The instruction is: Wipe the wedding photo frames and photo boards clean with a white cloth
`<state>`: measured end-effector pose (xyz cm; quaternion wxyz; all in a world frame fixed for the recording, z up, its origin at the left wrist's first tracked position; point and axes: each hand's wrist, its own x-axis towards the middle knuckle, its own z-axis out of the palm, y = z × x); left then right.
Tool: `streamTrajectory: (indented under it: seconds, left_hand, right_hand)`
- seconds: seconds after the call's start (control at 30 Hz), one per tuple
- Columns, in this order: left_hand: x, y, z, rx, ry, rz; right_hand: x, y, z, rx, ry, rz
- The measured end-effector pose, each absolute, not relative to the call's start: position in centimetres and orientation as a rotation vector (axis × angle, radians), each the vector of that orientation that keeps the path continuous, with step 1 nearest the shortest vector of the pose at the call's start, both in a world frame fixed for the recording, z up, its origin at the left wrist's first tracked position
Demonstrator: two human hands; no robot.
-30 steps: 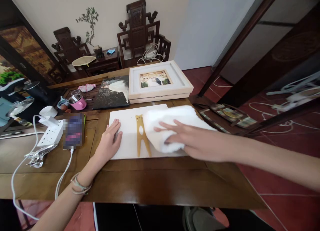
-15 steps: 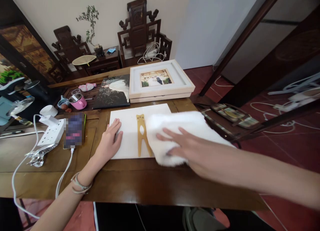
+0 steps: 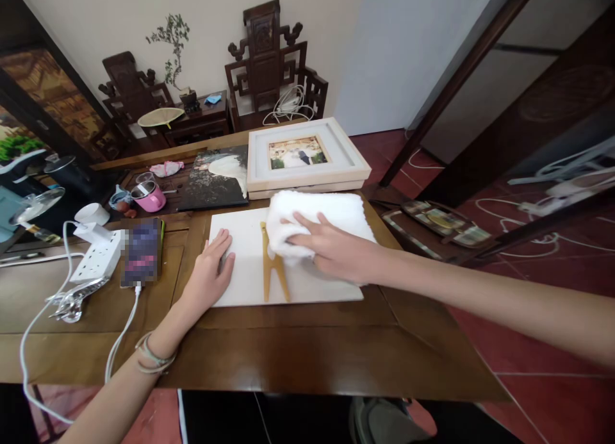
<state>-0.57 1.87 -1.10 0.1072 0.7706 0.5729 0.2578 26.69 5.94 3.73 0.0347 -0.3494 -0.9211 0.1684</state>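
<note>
My left hand (image 3: 211, 271) lies flat on the left edge of a white board (image 3: 240, 239), fingers stretched out. On that board is a yellow, long-legged shape with a cat-like head, as of a wooden clothes peg (image 3: 267, 271); its upper right part is hidden by the cloth. A white fluffy towel (image 3: 317, 204) is bunched under my right hand (image 3: 327, 242), whose fingers are bent around and pressed into it. The towel covers the board's upper right part and touches the yellow shape.
Behind the board are a framed photo (image 3: 307, 123) and a dark picture panel (image 3: 211, 181). To the left stand a pink mug (image 3: 150, 198), a phone (image 3: 141, 252) on a charging cable, and a white power strip (image 3: 98, 255). The wooden table's (image 3: 288, 354) edge runs along the front.
My right hand has moved up and left with the towel, drawing it off the board's lower right corner and over the top of the yellow shape. My left hand has stayed in place.
</note>
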Motion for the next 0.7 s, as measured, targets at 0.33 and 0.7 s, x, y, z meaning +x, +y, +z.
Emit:
streamTrajectory:
  seconds: [0.33, 0.7]
  left_hand:
    - [-0.7, 2.0, -1.3, 2.281, 1.674, 0.747]
    - [-0.7, 1.9, -1.3, 2.266, 1.662, 0.75]
  right_hand:
    - [23.5, -0.7, 4.0, -1.04, -3.066, 0.395]
    - [24.6, 2.0, 4.2, -0.88, -3.04, 0.462]
